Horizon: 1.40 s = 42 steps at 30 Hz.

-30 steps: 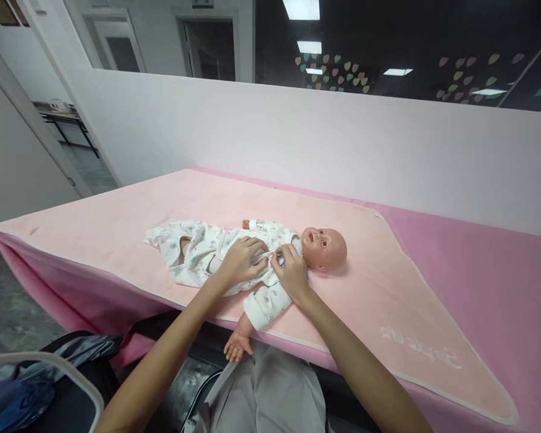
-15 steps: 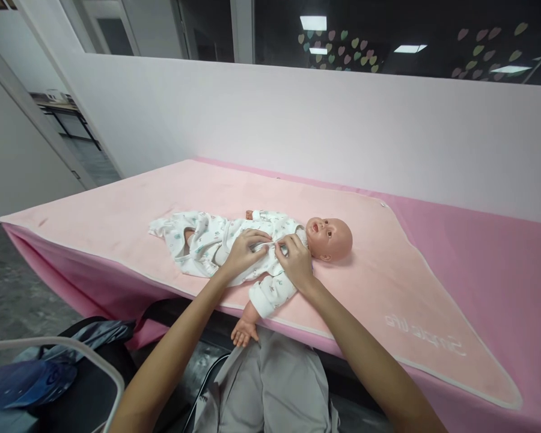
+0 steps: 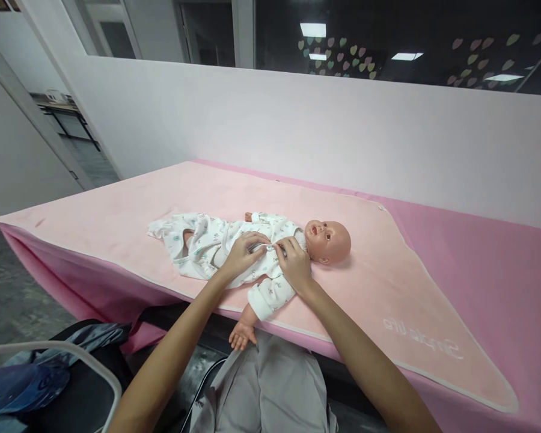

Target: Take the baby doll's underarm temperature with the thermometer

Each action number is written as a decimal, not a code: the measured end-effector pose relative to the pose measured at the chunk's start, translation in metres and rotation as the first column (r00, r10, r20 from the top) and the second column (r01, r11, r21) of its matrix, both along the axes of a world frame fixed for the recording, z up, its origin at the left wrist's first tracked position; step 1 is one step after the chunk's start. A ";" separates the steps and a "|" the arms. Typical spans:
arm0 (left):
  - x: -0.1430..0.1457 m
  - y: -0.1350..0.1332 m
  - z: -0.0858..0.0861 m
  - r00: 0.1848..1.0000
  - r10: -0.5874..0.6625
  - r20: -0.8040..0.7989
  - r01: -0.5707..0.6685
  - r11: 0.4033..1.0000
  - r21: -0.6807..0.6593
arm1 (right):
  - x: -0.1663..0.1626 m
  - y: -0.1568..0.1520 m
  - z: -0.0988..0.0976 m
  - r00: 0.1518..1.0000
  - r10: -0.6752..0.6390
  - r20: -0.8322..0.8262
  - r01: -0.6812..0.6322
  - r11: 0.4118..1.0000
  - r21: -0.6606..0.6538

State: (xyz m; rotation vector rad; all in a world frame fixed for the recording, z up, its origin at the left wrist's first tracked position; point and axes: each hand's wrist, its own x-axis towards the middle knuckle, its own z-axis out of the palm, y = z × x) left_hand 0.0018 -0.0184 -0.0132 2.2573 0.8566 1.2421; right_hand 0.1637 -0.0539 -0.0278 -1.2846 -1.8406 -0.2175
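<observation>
— Head view: where was the doll?
— On its back on the pink blanket, near the counter's front edge.
— And the hands?
— The left hand and right hand both pinched the white romper at the chest.

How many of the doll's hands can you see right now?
2. One doll hand hangs over the table's near edge, below the white sleeve. The other doll hand peeks out of the far sleeve, beyond the chest. Neither is hidden.
</observation>
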 end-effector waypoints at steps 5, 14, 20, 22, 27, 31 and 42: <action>0.001 -0.002 0.004 0.999 0.011 -0.047 -0.011 1.000 0.000 | 0.000 0.000 0.000 1.000 0.007 -0.018 -0.007 1.000 0.014; -0.001 -0.001 0.002 1.000 -0.027 -0.004 0.027 0.999 -0.046 | 0.000 -0.002 0.003 1.000 -0.005 -0.010 0.005 1.000 -0.003; 0.001 -0.001 0.001 0.998 0.019 0.053 -0.014 0.996 -0.092 | 0.000 -0.001 0.002 1.000 -0.007 -0.014 0.007 1.000 -0.009; 0.002 -0.002 0.002 0.997 0.022 0.069 -0.014 0.994 -0.109 | 0.000 -0.001 0.001 1.000 -0.012 -0.016 0.012 1.000 -0.009; 0.004 -0.002 0.002 0.994 0.022 0.111 -0.007 0.991 -0.132 | -0.002 -0.001 0.002 0.999 -0.032 -0.017 0.032 0.999 -0.016; 0.004 0.000 -0.001 0.995 0.065 0.076 -0.056 0.991 -0.119 | -0.004 -0.003 0.005 0.998 -0.056 -0.015 0.055 0.997 -0.051; 0.003 0.004 0.006 0.995 0.022 0.101 0.007 0.960 -0.281 | -0.005 -0.002 0.003 0.993 -0.113 0.024 0.114 0.992 -0.052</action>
